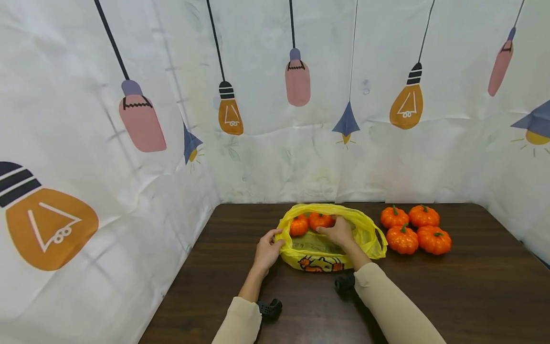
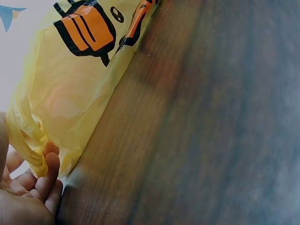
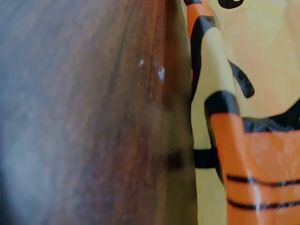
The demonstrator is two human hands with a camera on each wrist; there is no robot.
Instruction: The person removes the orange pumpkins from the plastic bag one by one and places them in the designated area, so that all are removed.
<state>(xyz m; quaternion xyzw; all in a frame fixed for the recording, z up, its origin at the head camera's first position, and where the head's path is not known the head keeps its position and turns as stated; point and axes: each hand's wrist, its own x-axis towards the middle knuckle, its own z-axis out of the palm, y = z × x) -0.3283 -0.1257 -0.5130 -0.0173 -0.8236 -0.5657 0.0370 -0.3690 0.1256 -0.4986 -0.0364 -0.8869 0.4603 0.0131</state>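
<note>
Lower centre, I list: limp yellow plastic bag (image 1: 309, 262), rim (image 1: 333, 209) pinched by left hand (image 1: 267, 249); round orange pumpkin (image 1: 320, 220), probably light, best side-held, right hand (image 1: 341, 232) gripping.

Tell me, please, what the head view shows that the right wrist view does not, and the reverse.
Only the head view shows the four clustered orange pumpkins, bare left hand, bare right hand and white lamp-printed sheet.
Only the right wrist view shows small whitish specks on the dark brown, wood-grained table.
Both share that table and the yellow plastic bag.
</note>
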